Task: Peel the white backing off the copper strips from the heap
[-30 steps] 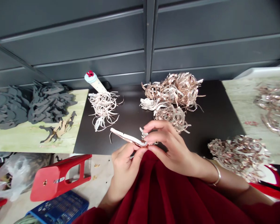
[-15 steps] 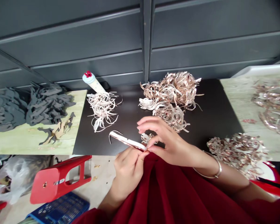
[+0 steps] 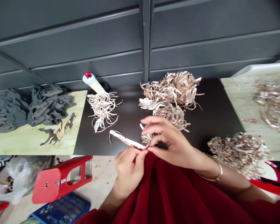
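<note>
My left fingers (image 3: 140,154) pinch a pale curled strip (image 3: 128,141); my right fingers (image 3: 154,122) curve half open beside it. Coppery shreds (image 3: 172,88) lie at twelve o'clock.

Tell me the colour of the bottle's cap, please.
The bottle has a pale blue cap with a red tip; head view.

The left hand (image 3: 128,174) pinches one end of a curved, whitish ribbon-like strip (image 3: 128,142) at the front edge of the black table (image 3: 125,130). The right hand (image 3: 174,144), with a thin silver bangle (image 3: 218,173) at its wrist, arches its fingers (image 3: 154,121) over a small pale curl of strips (image 3: 145,137). Toward the table's back edge lie a tangled pile of white strips (image 3: 103,109) and a larger tangled pile of rose-gold strips (image 3: 171,93).
</note>
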Demonstrator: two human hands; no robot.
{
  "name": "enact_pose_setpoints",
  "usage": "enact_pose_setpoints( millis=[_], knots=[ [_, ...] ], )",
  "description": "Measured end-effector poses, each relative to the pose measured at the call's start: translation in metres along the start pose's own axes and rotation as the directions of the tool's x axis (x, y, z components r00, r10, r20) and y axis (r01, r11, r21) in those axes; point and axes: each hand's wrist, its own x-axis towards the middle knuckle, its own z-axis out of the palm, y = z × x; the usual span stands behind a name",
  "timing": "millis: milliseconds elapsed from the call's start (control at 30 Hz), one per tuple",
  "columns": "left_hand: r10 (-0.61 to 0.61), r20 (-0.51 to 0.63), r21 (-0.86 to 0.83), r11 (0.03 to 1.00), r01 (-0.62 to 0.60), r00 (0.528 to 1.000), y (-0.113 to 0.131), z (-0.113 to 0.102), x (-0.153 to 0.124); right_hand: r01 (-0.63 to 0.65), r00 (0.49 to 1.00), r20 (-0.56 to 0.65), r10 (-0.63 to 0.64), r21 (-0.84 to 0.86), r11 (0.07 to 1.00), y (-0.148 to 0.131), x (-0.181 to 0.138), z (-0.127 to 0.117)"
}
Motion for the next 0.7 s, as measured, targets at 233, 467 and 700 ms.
enact_pose_setpoints(
  millis=[233,467,700],
  knots=[
    [0.0,-0.032,0.017,1.0,0.0,0.999,-0.003,0.001,0.0,0.055,0.998,-0.025,-0.063,-0.239,0.969,0.006,-0.006,0.0],
    [-0.156,-0.03,-0.095,0.984,0.153,0.987,-0.002,0.001,0.001,-0.159,0.984,-0.049,0.172,0.194,0.968,0.007,-0.003,-0.001],
    [-0.507,0.054,-0.443,0.76,0.475,0.861,-0.085,0.022,0.022,-0.549,0.827,-0.021,0.561,0.182,0.816,0.126,-0.021,0.039]
  ],
)
